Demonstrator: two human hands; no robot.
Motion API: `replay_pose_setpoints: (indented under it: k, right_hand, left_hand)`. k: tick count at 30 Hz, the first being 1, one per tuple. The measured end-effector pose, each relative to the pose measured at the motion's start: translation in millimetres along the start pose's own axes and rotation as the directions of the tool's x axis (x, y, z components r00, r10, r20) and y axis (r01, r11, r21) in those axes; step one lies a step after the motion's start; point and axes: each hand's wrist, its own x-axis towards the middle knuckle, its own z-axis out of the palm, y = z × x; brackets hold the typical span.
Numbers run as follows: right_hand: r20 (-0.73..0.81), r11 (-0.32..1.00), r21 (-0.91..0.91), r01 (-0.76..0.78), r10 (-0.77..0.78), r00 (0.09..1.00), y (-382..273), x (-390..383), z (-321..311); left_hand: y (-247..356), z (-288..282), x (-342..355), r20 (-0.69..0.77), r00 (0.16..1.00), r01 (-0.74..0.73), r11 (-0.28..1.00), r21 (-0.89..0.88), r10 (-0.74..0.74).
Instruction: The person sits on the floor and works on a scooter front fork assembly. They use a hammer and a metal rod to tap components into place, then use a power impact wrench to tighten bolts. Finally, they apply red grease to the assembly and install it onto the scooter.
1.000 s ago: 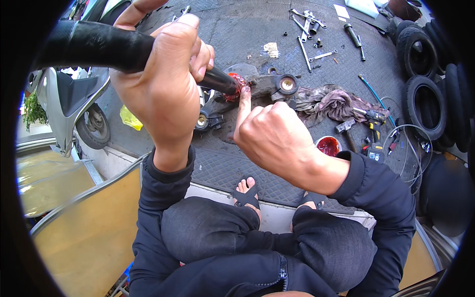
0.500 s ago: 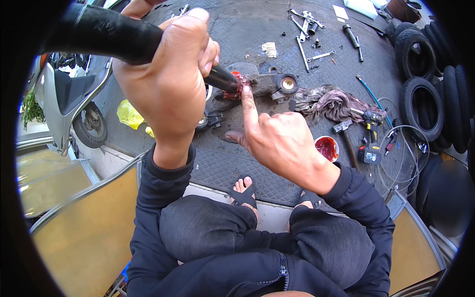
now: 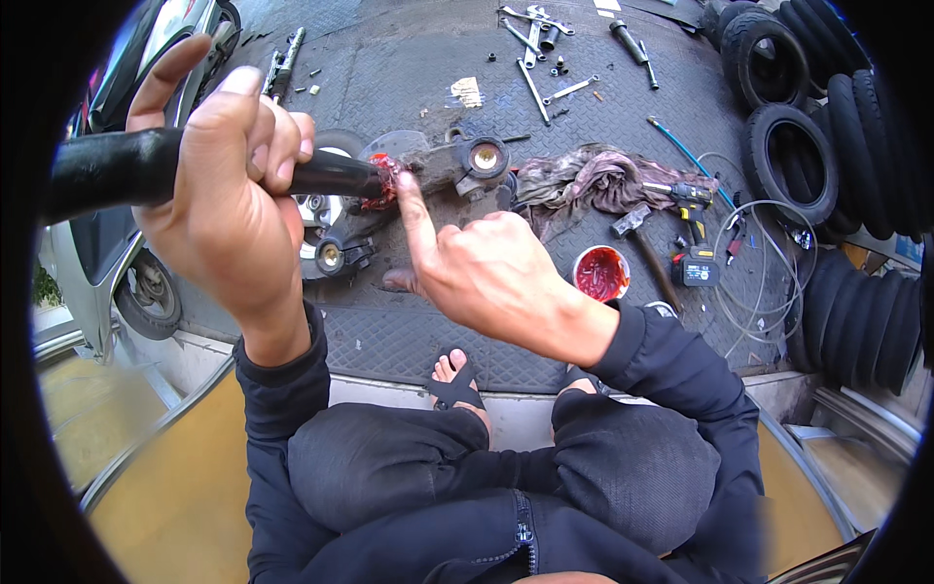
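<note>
A thick black steering stem (image 3: pixel 102 178) lies across the upper left, its end joined to a dirty metal clamp (image 3: pixel 434 167) with round bores. My left hand (image 3: pixel 219 185) wraps round the stem, one finger raised off it. Red grease (image 3: pixel 379 183) coats the base of the stem near the clamp. The index finger of my right hand (image 3: pixel 496 263) is stretched out and touches this grease; its other fingers curl in, and the thumb stands apart. Beside my right wrist is a white tub of red grease (image 3: pixel 601 273).
Right of the tub lie a hammer (image 3: pixel 650 255), a cordless drill (image 3: pixel 694 234), a crumpled rag (image 3: pixel 593 180) and a looped clear hose (image 3: pixel 769 292). Several wrenches (image 3: pixel 533 44) lie at the far side. Tyres (image 3: pixel 793 156) are stacked along the right. A scooter (image 3: pixel 102 263) stands at left.
The scene has shifted left in view. My left hand and the stem sit lower and farther left, with the stem more level. My right fingertip is still at the grease.
</note>
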Motion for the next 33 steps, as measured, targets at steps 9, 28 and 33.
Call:
replay_pose_setpoints:
  k: [9, 28, 33]
  right_hand:
    - [0.032, 0.997, -0.072, 0.004, -0.002, 0.999, -5, -1, 0]
    - [-0.082, 0.999, -0.040, -0.002, -0.001, 0.997, -6, -2, -7]
    - [-0.111, 0.999, 0.027, 0.036, -0.033, 0.993, -2, -6, -9]
  left_hand:
    - [4, 9, -5, -0.021, 0.999, 0.046, 0.996, -0.074, -0.048]
    - [0, 5, -2, -0.008, 1.000, 0.027, 0.996, -0.091, -0.028]
    - [-8, -2, 0, 0.030, 0.999, 0.036, 0.996, -0.079, -0.034]
